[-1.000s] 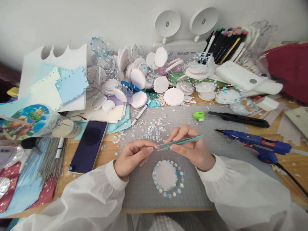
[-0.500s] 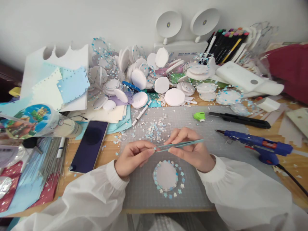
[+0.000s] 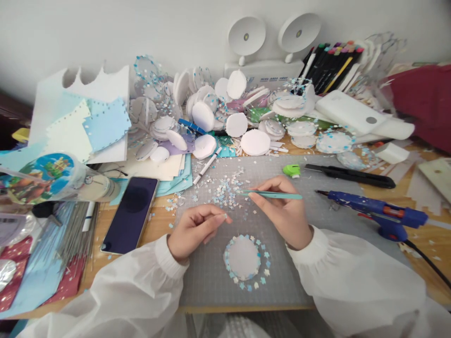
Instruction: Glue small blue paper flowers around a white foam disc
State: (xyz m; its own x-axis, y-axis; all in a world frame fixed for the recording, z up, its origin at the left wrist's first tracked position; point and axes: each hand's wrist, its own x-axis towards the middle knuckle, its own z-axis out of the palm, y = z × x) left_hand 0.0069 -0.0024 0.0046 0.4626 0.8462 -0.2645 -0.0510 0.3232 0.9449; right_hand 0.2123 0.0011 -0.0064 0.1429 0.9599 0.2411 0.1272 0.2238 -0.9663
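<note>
- Head view: the right hand (image 3: 291,218) is closed on the tweezers (image 3: 276,194), thumb below and fingers above, with the tips pointing left at the edge of the loose flowers (image 3: 227,188).
- The left hand (image 3: 197,227) rests near the mat (image 3: 204,286), thumb and forefinger pinched together; a tiny pale piece (image 3: 225,216) shows at their tips, too small to name surely. The two hands are apart.
- The white disc (image 3: 243,258) lies on the mat in front of both hands. Small blue and white flowers line its edge, and an arc of flowers (image 3: 267,272) curves just outside it on the right and below.
- The step in hand looks like choosing a flower from the scatter with the tweezers; whether the tips grip one cannot be told.
- The next move seems to call for a light, exact pinch on a single flower, with the left fingertips kept steady and the arc undisturbed.
- The glue gun (image 3: 373,206) lies to the right, well apart from the disc.
</note>
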